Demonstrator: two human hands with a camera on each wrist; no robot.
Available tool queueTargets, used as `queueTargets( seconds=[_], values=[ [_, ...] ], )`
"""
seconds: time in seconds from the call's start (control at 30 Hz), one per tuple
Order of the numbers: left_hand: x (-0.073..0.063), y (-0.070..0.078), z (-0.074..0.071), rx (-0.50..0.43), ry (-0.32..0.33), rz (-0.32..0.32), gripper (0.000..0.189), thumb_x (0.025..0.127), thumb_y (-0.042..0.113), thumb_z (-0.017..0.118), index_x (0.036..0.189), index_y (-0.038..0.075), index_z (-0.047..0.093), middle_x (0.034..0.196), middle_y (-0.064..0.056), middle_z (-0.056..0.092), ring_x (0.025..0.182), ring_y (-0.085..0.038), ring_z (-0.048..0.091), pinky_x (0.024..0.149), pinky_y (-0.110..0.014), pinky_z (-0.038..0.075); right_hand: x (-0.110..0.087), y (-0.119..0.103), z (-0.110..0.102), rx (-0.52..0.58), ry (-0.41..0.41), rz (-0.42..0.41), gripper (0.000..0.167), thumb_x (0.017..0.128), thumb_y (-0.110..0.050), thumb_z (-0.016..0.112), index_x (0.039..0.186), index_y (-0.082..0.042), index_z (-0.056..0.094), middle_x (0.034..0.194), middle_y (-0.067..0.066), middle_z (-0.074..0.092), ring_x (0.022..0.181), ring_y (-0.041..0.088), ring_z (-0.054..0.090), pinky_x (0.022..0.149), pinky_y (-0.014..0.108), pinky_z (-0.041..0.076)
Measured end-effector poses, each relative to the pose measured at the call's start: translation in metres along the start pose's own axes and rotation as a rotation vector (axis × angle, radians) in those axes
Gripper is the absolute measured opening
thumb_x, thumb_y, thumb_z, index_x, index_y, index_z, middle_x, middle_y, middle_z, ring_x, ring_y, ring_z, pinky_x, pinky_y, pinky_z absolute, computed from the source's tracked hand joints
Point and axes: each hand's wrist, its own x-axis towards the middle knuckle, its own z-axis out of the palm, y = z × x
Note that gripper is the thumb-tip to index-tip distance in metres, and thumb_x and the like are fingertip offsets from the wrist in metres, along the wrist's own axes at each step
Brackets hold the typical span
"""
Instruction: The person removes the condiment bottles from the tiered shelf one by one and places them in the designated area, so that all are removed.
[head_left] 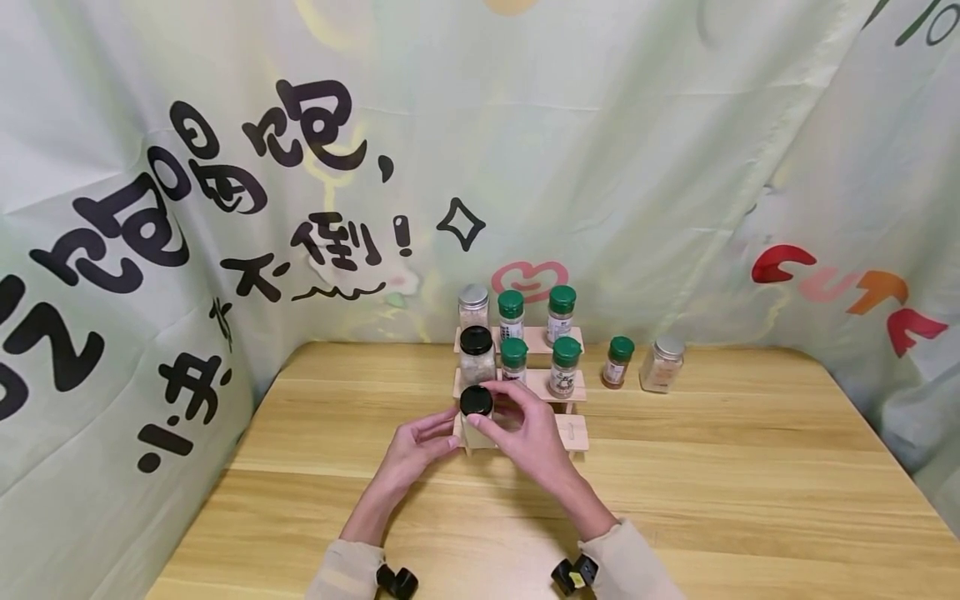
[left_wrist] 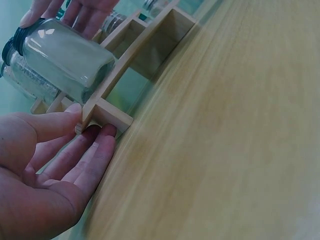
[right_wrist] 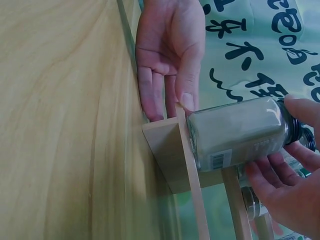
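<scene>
My right hand [head_left: 534, 433] holds a clear glass jar [head_left: 478, 432] with a black lid, thumb and fingers about its lid and upper part. Pale contents fill the jar [right_wrist: 240, 132], and a barcode label shows on its side. Its base is at the left end of the lowest step of a wooden tiered rack [head_left: 574, 433]. My left hand [head_left: 416, 450] pinches that end of the step, the thumb on the board [left_wrist: 102, 92] and the fingers by the leg below. Behind it, another black-lidded jar [head_left: 477, 362] stands on the middle step.
Green-capped spice bottles [head_left: 564, 371] stand on the middle and top steps. A silver-lidded jar [head_left: 473, 308] is at the top left. Right of the rack, a small green-capped bottle [head_left: 617, 364] and a silver-lidded jar [head_left: 663, 367] stand on the wooden table [head_left: 735, 467]. Printed curtains [head_left: 637, 167] hang behind.
</scene>
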Motion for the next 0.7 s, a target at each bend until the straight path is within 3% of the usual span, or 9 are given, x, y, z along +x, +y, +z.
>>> queueTargets(
  seconds=[0.17,0.43,0.7],
  values=[
    [0.0,0.0,0.0,0.005,-0.003,0.001,0.053,0.093,0.0,0.073,0.143,-0.001,0.056,0.139,-0.026,0.06,0.119,-0.034,0.066,0.098,-0.035,0.059,0.0,-0.006,-0.004,0.019,-0.012,0.015,0.039,0.087,-0.013,0.085,0.122,-0.011,0.07,0.118,0.006,0.067,0.11,0.025,0.068,0.097,0.034,0.06],
    [-0.002,0.001,-0.001,0.019,-0.001,-0.003,0.054,0.094,0.003,0.074,0.144,0.0,0.055,0.14,-0.024,0.059,0.123,-0.035,0.064,0.099,-0.035,0.058,0.0,-0.019,-0.01,0.045,-0.015,-0.017,0.037,0.086,-0.008,0.084,0.121,-0.008,0.07,0.116,0.009,0.068,0.108,0.028,0.068,0.096,0.038,0.061],
    [-0.001,0.001,-0.001,0.015,-0.013,0.011,0.055,0.093,0.001,0.073,0.145,-0.001,0.054,0.141,-0.026,0.059,0.121,-0.034,0.064,0.099,-0.034,0.058,-0.001,-0.022,-0.021,0.021,-0.035,-0.042,0.039,0.086,-0.011,0.085,0.123,-0.01,0.07,0.115,0.006,0.068,0.107,0.027,0.067,0.094,0.034,0.061]
  ],
)
